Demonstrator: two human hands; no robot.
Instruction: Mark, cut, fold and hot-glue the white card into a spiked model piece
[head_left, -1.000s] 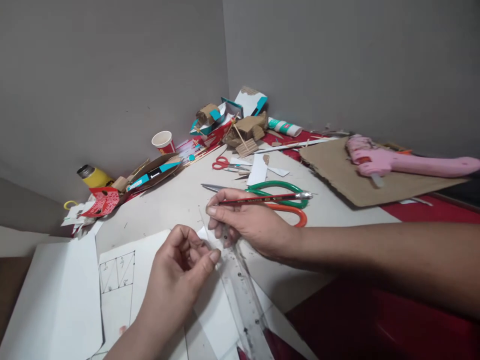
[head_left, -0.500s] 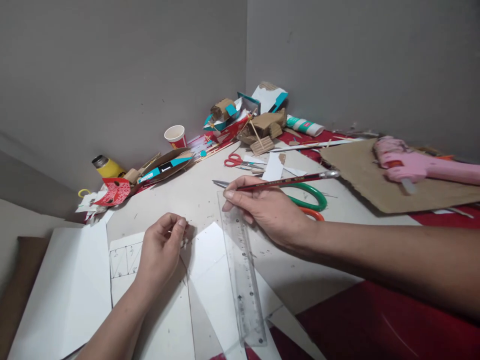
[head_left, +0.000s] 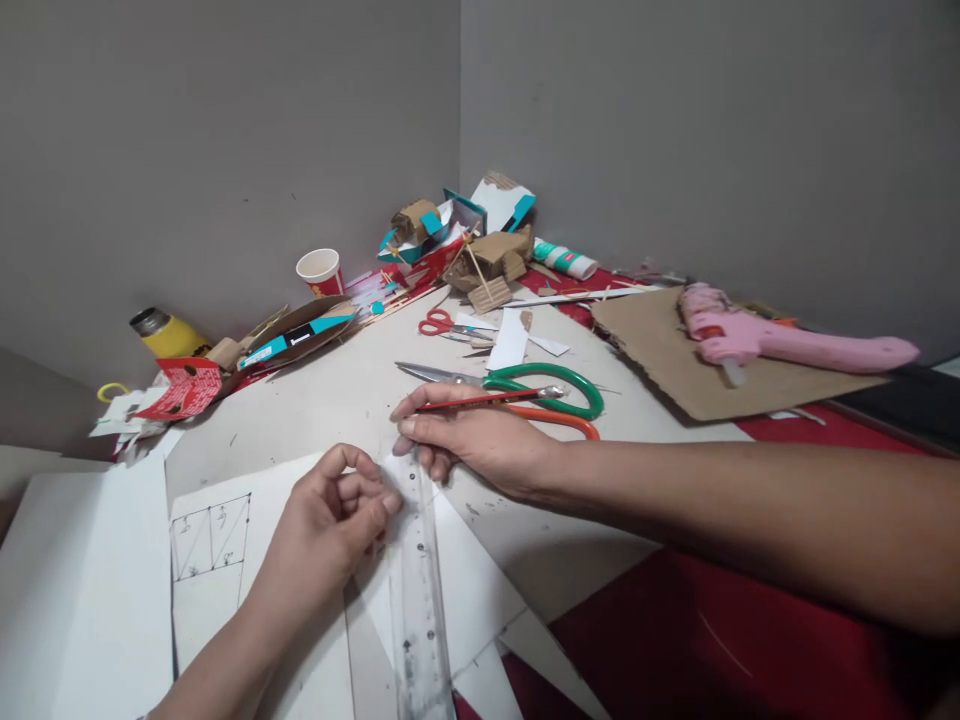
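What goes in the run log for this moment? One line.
right hand: holds pencil, fingertips on ruler | left hand: at ruler edge, on paper | scissors behind

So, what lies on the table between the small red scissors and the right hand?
In the head view, the big green-and-orange scissors lie between the small red scissors and the right hand, which holds a red pencil.

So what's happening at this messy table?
A person is at work on white paper with a clear plastic ruler lying across it. The right hand holds a red pencil and rests its fingers on the ruler's top end; the left hand pinches the paper right beside it. Green-and-orange scissors lie just behind, and a pink glue gun rests on cardboard.
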